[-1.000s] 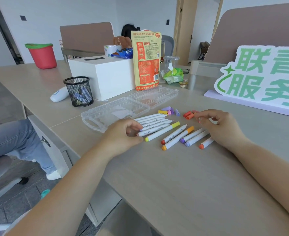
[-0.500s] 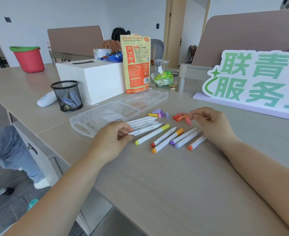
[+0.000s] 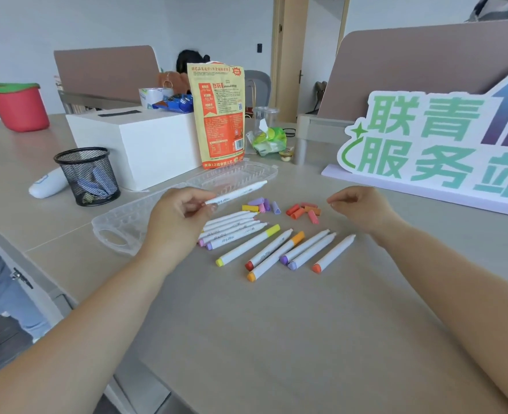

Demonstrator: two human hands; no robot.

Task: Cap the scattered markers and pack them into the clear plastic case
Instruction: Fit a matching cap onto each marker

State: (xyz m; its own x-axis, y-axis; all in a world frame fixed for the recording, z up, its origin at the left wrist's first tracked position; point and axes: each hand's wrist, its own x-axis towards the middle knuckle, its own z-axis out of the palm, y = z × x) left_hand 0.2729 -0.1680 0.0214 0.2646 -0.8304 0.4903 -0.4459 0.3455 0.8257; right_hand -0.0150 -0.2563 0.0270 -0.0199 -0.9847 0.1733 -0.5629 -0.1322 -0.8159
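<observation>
My left hand (image 3: 176,218) pinches one white uncapped marker (image 3: 238,192) and holds it lifted above the desk, tip pointing right. Below it lies a bunch of white markers (image 3: 232,227). A row of several more markers (image 3: 279,252) lies to the right, two with yellow and orange caps on. Loose purple and yellow caps (image 3: 260,206) and orange-red caps (image 3: 303,212) sit behind them. My right hand (image 3: 363,209) hovers beside the orange caps, fingers loosely curled, holding nothing. The clear plastic case (image 3: 127,219) lies open on the left, partly hidden by my left hand.
A black mesh pen cup (image 3: 88,174), a white box (image 3: 136,141) and an orange snack bag (image 3: 220,115) stand behind the case. A green-lettered sign (image 3: 426,144) stands at the right. A red bucket (image 3: 16,106) sits far left. The desk edge runs along the left.
My left hand has picked one white marker out of the bunch and raised it. My right hand has drawn back from the orange caps, which now lie in the open.
</observation>
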